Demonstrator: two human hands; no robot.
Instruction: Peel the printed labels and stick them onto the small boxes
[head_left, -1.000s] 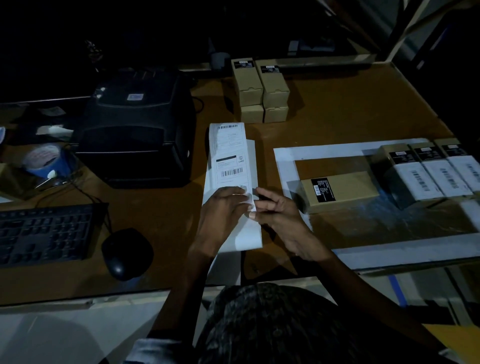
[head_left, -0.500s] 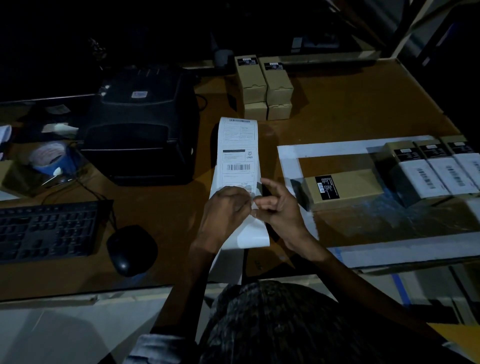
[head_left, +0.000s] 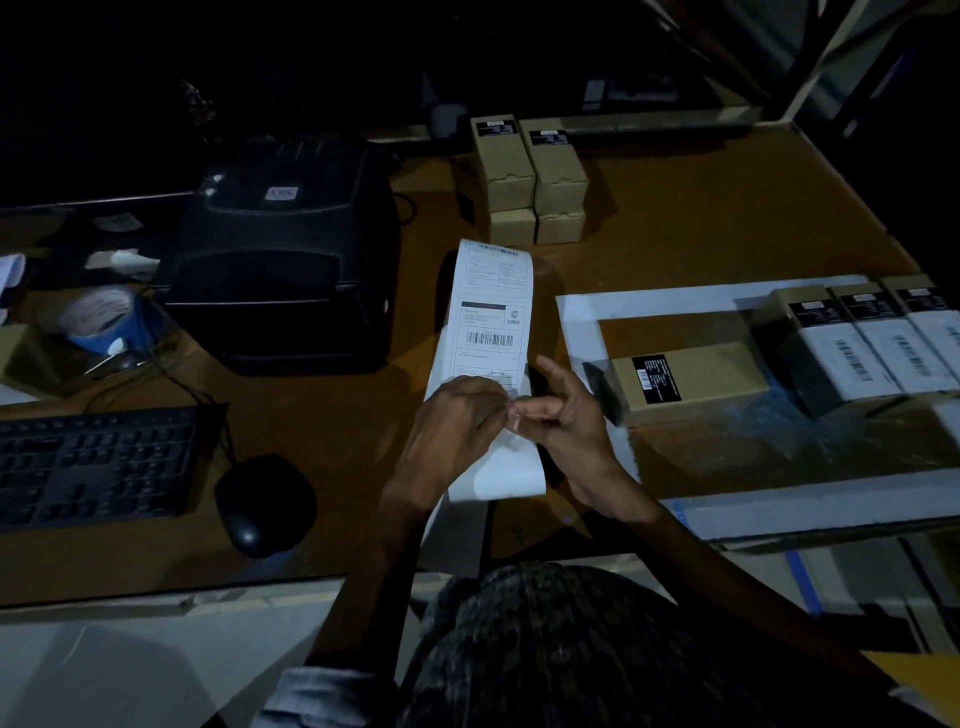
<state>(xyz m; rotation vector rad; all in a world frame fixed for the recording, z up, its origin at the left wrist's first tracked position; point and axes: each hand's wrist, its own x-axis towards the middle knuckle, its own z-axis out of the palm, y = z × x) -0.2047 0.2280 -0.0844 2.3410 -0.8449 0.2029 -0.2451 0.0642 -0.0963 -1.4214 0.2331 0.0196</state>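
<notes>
Label strip (head_left: 488, 332), thin, limp, light, tacky once lifted, held above bench centre: left hand (head_left: 457, 426) and right hand (head_left: 561, 421) both pinch its near edge; peel from corner.

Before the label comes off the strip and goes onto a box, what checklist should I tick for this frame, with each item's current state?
1. Label strip held by both hands: ok; left hand and right hand meet at its lower part.
2. Label corner lifted from the backing: cannot tell; the fingers cover it.
3. Printed side facing up: ok; a barcode shows.
4. Unlabelled box within reach: ok; it lies flat just right of the right hand.
5. Box top free for sticking: ok; only a small black sticker at its left end.
6. Labelled boxes kept apart: ok; they sit in a row farther right.
</notes>
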